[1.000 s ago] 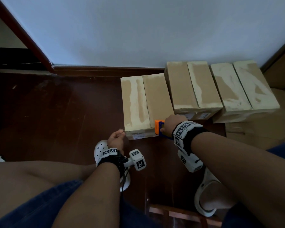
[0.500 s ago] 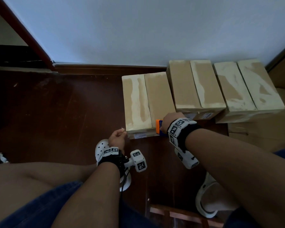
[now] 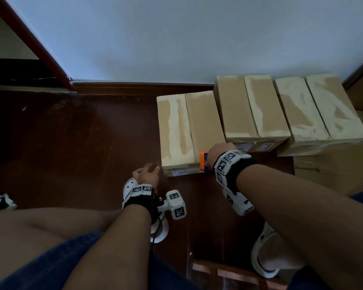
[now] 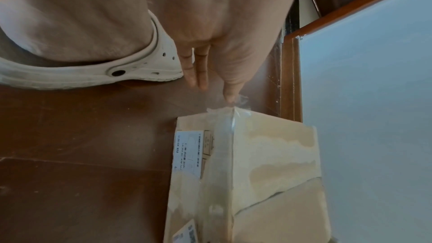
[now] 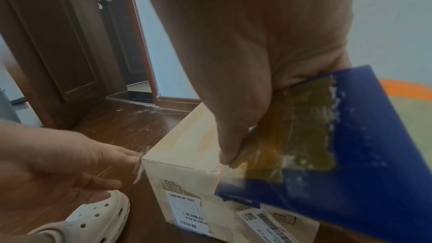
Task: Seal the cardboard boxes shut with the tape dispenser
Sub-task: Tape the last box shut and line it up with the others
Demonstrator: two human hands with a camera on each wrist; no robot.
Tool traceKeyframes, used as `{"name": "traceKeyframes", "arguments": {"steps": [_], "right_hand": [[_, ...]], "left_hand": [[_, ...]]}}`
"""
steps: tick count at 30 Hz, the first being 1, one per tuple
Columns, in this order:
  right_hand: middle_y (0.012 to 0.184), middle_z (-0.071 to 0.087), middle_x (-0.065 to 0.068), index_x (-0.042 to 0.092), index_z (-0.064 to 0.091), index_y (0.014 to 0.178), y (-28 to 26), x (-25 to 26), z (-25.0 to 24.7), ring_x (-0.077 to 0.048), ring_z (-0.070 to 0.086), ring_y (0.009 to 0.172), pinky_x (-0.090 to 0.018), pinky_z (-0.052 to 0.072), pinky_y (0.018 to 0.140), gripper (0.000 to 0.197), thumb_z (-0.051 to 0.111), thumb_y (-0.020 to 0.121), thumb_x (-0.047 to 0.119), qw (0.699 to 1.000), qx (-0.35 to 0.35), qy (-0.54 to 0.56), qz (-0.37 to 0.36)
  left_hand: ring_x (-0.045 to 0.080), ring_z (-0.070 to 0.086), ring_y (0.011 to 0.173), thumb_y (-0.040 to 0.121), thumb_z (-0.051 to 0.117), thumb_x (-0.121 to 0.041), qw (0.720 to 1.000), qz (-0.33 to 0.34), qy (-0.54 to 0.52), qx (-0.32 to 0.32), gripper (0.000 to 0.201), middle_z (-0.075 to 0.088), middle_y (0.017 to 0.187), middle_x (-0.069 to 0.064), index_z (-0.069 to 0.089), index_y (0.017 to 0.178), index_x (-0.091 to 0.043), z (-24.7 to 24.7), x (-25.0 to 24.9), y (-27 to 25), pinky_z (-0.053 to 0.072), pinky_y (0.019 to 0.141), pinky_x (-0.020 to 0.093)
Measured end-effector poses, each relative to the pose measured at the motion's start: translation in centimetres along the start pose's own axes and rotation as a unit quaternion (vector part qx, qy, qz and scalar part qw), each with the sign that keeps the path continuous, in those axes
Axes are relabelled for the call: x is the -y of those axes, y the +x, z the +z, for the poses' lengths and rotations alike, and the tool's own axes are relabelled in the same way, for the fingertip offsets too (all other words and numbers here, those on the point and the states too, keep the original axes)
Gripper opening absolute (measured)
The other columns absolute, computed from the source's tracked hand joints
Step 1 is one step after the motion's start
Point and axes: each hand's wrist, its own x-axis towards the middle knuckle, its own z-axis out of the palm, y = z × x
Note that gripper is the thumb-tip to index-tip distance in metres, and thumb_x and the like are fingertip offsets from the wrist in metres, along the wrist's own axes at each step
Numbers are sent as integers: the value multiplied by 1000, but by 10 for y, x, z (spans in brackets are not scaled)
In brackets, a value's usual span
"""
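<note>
Three cardboard boxes stand in a row by the wall: the left box [image 3: 189,130], the middle box [image 3: 252,107] and the right box [image 3: 319,107]. My right hand [image 3: 219,152] grips the orange and blue tape dispenser [image 3: 203,161] at the left box's near edge; in the right wrist view the dispenser [image 5: 362,145] lies against the box top. Clear tape [image 4: 222,145] runs along that near edge. My left hand [image 3: 147,174] is at the near left corner with straight, spread fingers [image 4: 198,69]. One fingertip touches the loose tape end [image 5: 140,163].
My feet in white clogs [image 3: 159,229] [image 3: 266,254] stand on the dark wooden floor close to the left box. Flattened cardboard [image 3: 333,164] lies under the right box. A door frame [image 3: 29,40] rises at the far left. A crumpled scrap [image 3: 0,201] lies at the left edge.
My left hand has gone from a pinch at the box's near left corner to spread fingers, and it is blurred. The right hand with the dispenser stays at the near edge.
</note>
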Motion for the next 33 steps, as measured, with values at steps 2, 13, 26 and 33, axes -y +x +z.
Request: {"name": "traceKeyframes", "arguments": {"steps": [2,13,26,33], "right_hand": [[56,46,-1,11,48,61,0,-1,0,-17,47,51,-26,37,50,39,50,93,34,1000,0,5,5],[54,46,0,12,46,56,-3,-5,2,-15,43,46,-23,30,43,44,49,93,35,999,-3,42,-15],[58,46,1,12,52,63,-2,-9,-5,-15,43,49,-24,30,44,41,48,95,38,999,22,42,-17],[58,47,0,13,47,59,-2,-4,-6,-15,43,49,-25,33,47,42,49,96,33,999,26,18,-16]], "left_hand": [[37,50,118,85,64,-38,998,-63,1,-22,73,17,148,9,31,146,-17,-6,-8,6,50,96,43],[15,54,81,91,61,-29,820,394,383,160,12,54,89,-6,56,88,-19,8,-71,-26,43,71,28],[26,54,99,93,54,-27,614,425,617,248,29,50,110,9,47,115,-10,33,-90,-9,44,77,34],[26,56,103,91,54,-47,578,444,653,208,44,53,111,7,50,116,-11,47,-95,-15,46,75,37]]}}
